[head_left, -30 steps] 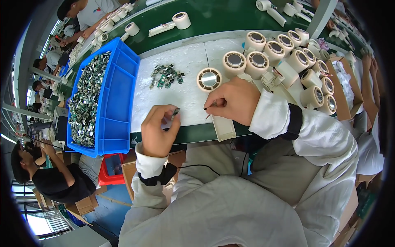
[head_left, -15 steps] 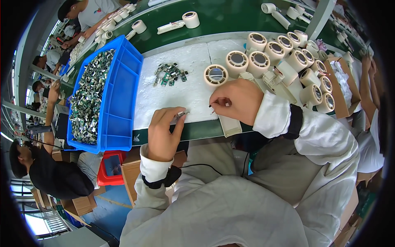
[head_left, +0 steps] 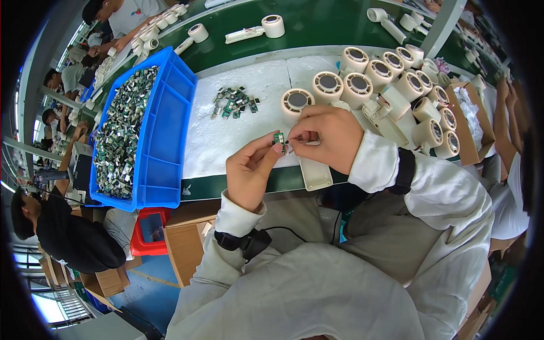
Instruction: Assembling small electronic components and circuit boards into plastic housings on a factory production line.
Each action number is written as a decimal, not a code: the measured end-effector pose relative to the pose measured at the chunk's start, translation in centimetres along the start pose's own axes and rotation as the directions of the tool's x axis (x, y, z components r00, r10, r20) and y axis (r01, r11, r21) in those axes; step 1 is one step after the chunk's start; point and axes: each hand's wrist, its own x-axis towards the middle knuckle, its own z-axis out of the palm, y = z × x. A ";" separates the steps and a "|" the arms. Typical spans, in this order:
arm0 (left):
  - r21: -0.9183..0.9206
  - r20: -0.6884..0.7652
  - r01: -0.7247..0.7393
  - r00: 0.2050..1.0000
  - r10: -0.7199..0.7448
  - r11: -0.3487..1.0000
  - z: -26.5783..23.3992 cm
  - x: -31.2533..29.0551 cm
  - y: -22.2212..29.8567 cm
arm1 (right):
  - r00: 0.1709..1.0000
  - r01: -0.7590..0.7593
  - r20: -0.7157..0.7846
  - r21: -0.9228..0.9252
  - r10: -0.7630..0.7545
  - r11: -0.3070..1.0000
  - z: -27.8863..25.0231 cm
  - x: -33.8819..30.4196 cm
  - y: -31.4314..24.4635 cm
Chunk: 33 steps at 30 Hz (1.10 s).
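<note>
My left hand (head_left: 249, 173) pinches a small green circuit board (head_left: 278, 137) between thumb and fingertips, its face turned up. Close against it, my right hand (head_left: 330, 139) is closed with thumb and forefinger pressed together on thin wire ends, partly hidden by the fingers. Under the right hand lies a cream handle casing (head_left: 315, 174), reaching to the table's front edge. A round cream fan head (head_left: 297, 102) stands just beyond the hands. Farther left, a loose pile of circuit boards (head_left: 234, 102) rests on the white foam sheet (head_left: 212, 144).
A blue bin (head_left: 170, 130) full of circuit boards stands at the left. Several cream fan heads (head_left: 358, 84) crowd the right side, beside a cardboard box (head_left: 473, 122). Behind runs a green belt (head_left: 328, 28) carrying fan parts. Other people work at the left and right.
My left hand has moved right and slightly up, bringing the circuit board to my right hand and showing its green face. The right hand barely moved. Fan parts on the belt have shifted right.
</note>
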 end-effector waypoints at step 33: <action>0.482 -0.105 -0.308 0.909 0.403 0.820 1.6 -1.9 -1.2 | 0.994 -0.007 -0.108 0.185 0.027 0.983 1.0 -0.4 -0.7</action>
